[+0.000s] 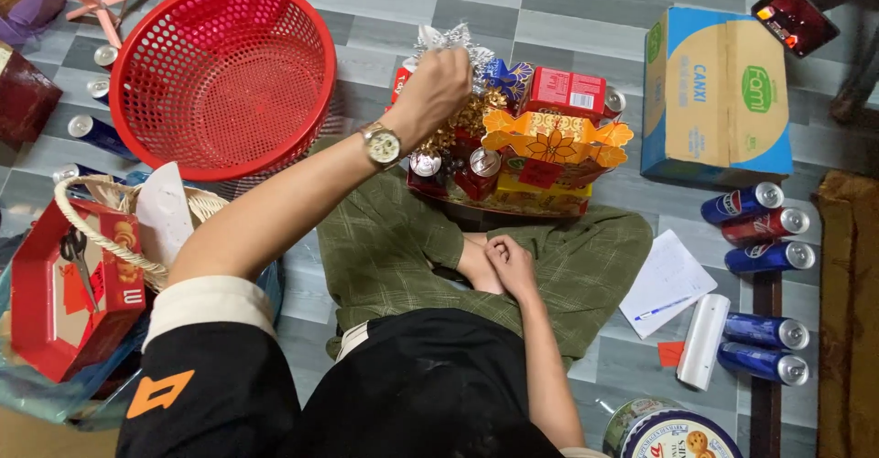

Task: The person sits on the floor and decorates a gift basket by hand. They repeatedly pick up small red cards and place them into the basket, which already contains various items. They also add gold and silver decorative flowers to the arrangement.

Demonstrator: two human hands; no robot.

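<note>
Most of the way there, to judge by the hamper (540, 192) on the floor just ahead of the crossed legs. Already crammed with a red box (568, 92), upright cans (483, 162), a gold paper flower (554, 137), a blue bow (508, 78) and, at the back left corner, a silver bow (449, 38). Looks filled and largely trimmed, so down to fiddling with the top decoration.

Plenty lying outside it all the same: five loose cans (765, 224) in two groups off to the right, more beside the red basket (224, 78), itself holding nothing. Also a carton (714, 92), a sheet with a pen (668, 279) and a white roll (703, 341) near the right knee. Hard to say how much of that belongs in the hamper.

Left hand (438, 87), with a watch at the wrist: stretched out over the hamper's back left corner, fingers bunched narrow and pinched shut at the foot of the silver bow. Cannot quite tell whether gripping only the bow or some gold trim under it too.

Right hand (510, 266): resting on the ankle, loosely curled, holding nothing, well short of the hamper.
</note>
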